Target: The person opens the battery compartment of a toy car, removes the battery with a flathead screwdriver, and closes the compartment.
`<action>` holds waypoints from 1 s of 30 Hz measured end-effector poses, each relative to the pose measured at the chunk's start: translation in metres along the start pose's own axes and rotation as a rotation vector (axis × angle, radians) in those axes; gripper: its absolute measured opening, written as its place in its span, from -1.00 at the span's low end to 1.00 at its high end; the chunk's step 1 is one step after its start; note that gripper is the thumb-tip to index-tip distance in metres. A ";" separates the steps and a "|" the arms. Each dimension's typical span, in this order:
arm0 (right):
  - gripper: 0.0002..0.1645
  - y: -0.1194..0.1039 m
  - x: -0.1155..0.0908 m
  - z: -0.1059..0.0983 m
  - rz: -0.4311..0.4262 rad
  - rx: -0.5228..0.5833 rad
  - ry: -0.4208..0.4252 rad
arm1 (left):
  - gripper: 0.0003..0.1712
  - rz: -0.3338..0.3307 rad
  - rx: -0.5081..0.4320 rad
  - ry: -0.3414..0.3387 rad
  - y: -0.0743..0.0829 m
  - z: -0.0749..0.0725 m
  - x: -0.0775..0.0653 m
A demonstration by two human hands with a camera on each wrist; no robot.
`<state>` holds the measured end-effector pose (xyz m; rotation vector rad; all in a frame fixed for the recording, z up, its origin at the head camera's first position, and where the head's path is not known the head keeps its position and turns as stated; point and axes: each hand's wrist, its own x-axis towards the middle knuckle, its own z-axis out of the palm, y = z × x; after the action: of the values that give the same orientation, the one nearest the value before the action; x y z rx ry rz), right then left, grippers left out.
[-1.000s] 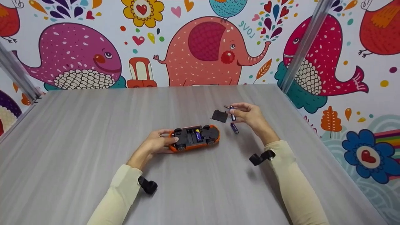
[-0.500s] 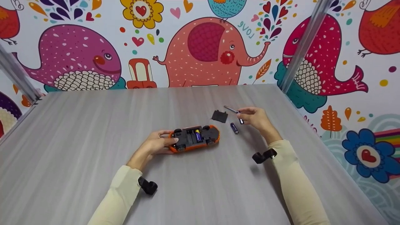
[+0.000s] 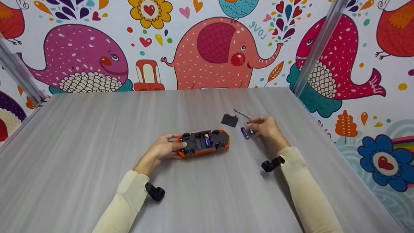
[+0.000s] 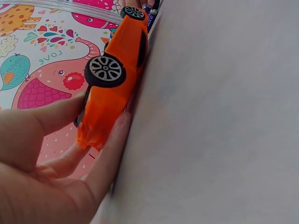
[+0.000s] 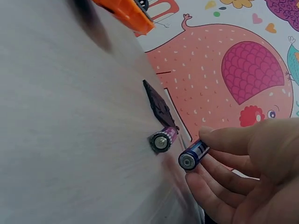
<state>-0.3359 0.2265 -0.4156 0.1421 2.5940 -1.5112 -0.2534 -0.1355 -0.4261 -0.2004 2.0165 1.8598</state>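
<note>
An orange toy car point(image 3: 203, 143) lies wheels up on the table, its battery bay uncovered with one blue-and-yellow battery point(image 3: 207, 140) inside. My left hand point(image 3: 164, 147) grips the car's left end, thumb over the underside and fingers beneath; the left wrist view shows this grip around the orange body point(image 4: 124, 56). To the right, my right hand point(image 3: 266, 127) pinches a blue battery point(image 5: 194, 154) between thumb and fingers, close over the table. Just left of those fingertips a second loose battery point(image 3: 245, 133) lies on the table.
A black battery cover point(image 3: 229, 120) lies flat beyond the loose battery. The metal shaft of a screwdriver-like tool point(image 3: 242, 114) shows behind my right hand, its other end hidden. A patterned wall point(image 3: 213, 55) rises at the table's back edge.
My right hand has moved right and toward me with the battery, from beside the cover to beside the loose battery, uncovering the metal shaft. The left hand stays on the car.
</note>
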 end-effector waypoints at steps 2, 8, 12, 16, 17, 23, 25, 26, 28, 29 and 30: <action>-0.60 0.002 0.001 0.001 -0.008 -0.035 0.004 | -0.29 0.001 -0.004 0.000 0.000 0.000 0.000; -0.60 0.005 0.001 0.006 -0.023 -0.079 0.016 | -0.29 0.004 0.001 0.000 -0.001 0.000 0.000; -0.60 0.006 0.001 0.008 -0.015 -0.074 0.028 | -0.29 0.006 0.009 0.000 -0.001 0.000 0.001; -0.59 0.005 0.001 0.009 -0.002 -0.070 0.039 | -0.30 0.004 0.000 0.001 -0.001 0.000 0.002; -0.60 0.005 0.001 0.009 0.003 -0.073 0.040 | -0.31 0.004 -0.003 0.003 -0.002 0.000 0.002; -0.61 0.003 0.000 0.010 0.040 -0.111 0.043 | -0.30 0.017 0.001 0.008 -0.003 0.001 0.001; -0.62 0.000 -0.001 0.010 0.041 -0.114 0.043 | -0.30 0.018 0.000 0.009 -0.003 0.001 0.001; -0.63 -0.001 -0.002 0.011 0.040 -0.115 0.045 | -0.30 0.016 -0.002 0.010 -0.003 0.001 0.001; -0.63 -0.005 -0.004 0.012 0.013 -0.128 0.047 | -0.30 0.016 -0.011 0.009 -0.002 0.001 0.001; -0.63 -0.007 -0.005 0.012 -0.006 -0.141 0.050 | -0.30 0.013 -0.014 0.010 -0.002 0.001 0.001; -0.64 -0.009 -0.006 0.013 -0.031 -0.160 0.059 | -0.30 0.012 -0.017 0.010 -0.002 0.002 0.001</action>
<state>-0.3304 0.2107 -0.4131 0.1317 2.7626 -1.3207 -0.2533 -0.1339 -0.4283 -0.2026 2.0131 1.8881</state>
